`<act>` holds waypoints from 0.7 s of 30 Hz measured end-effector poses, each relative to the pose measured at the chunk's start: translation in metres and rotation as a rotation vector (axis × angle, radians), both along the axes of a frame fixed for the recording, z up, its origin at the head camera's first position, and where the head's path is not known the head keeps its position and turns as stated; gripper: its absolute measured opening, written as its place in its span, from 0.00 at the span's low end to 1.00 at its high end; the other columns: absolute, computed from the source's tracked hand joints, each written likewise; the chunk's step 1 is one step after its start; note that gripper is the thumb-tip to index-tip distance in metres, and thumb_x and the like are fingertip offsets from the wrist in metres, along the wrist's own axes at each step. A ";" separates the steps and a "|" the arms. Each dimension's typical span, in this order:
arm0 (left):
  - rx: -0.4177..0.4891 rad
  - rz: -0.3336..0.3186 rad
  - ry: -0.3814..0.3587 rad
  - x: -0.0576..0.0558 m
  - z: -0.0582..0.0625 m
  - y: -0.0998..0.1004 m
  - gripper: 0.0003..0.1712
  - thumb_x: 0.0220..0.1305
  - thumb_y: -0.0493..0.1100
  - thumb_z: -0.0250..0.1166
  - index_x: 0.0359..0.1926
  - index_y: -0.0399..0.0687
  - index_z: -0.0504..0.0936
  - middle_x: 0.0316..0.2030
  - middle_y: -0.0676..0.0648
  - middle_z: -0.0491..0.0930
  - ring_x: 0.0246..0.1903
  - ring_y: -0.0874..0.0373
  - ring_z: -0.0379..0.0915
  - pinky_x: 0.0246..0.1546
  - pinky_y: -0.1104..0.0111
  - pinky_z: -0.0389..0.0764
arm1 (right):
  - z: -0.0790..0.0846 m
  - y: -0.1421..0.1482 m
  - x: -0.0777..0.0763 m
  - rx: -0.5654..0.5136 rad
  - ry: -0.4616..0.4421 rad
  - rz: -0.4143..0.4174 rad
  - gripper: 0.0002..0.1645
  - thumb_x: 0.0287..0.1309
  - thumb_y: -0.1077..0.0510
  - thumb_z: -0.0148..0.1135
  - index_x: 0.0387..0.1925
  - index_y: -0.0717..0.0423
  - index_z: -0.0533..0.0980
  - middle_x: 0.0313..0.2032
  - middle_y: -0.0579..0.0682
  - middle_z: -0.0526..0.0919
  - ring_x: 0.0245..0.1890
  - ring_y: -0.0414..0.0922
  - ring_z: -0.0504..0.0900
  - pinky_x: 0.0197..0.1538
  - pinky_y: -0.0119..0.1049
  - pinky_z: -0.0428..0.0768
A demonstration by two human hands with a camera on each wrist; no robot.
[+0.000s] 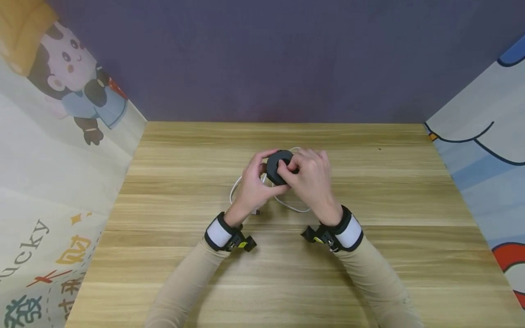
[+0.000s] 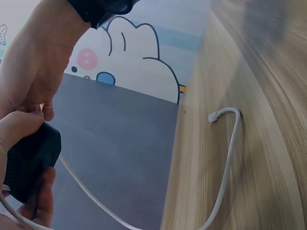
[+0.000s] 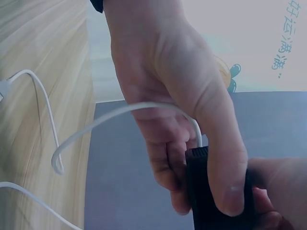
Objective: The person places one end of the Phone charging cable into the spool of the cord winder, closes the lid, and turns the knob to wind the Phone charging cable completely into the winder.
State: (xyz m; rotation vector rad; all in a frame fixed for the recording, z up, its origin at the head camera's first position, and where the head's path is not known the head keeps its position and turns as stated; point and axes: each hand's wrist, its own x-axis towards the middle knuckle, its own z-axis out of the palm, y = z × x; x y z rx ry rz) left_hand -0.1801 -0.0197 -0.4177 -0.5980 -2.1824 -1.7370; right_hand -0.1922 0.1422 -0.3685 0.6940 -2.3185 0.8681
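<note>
The left hand [image 1: 255, 184] holds a dark block [image 1: 274, 169] above the table [image 1: 369, 273], nearer its far edge. The right hand [image 1: 313, 177] sets curled thumb and forefinger against the block; whether they pinch anything cannot be told. The hands partly hide a white cable [image 1: 292, 208]; the right-wrist view crops the block.

Booth-like workspace, wider room unclear — wood-grain table [image 1: 410, 200], dark backdrop [image 1: 283, 61], cartoon-printed sheets [image 1: 57, 173] on both sides.

Held raised: a chunky black device [image 1: 274, 169], faceted at its rim. Seems to take in a white cable [image 2: 232, 143] at one edge, looping down to the wooden tabletop [image 1: 176, 200].
</note>
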 end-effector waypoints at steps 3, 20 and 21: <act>0.012 0.004 0.008 0.000 0.000 0.002 0.47 0.48 0.31 0.82 0.68 0.35 0.69 0.60 0.35 0.76 0.40 0.48 0.84 0.44 0.68 0.84 | -0.001 -0.001 0.001 -0.018 -0.010 -0.027 0.21 0.56 0.60 0.70 0.12 0.56 0.71 0.16 0.51 0.76 0.19 0.50 0.73 0.33 0.46 0.62; 0.054 0.020 0.000 -0.001 -0.002 0.006 0.47 0.46 0.28 0.81 0.68 0.34 0.70 0.60 0.34 0.76 0.39 0.48 0.84 0.45 0.70 0.83 | -0.007 -0.006 0.003 -0.053 -0.023 -0.090 0.21 0.56 0.61 0.68 0.13 0.56 0.71 0.16 0.50 0.73 0.18 0.49 0.70 0.34 0.47 0.61; 0.051 0.018 -0.003 -0.001 -0.002 0.005 0.47 0.46 0.28 0.81 0.68 0.35 0.70 0.61 0.35 0.76 0.39 0.48 0.84 0.46 0.69 0.83 | -0.007 -0.005 0.003 -0.055 -0.020 -0.086 0.21 0.56 0.61 0.69 0.13 0.56 0.71 0.16 0.50 0.73 0.18 0.49 0.70 0.34 0.47 0.61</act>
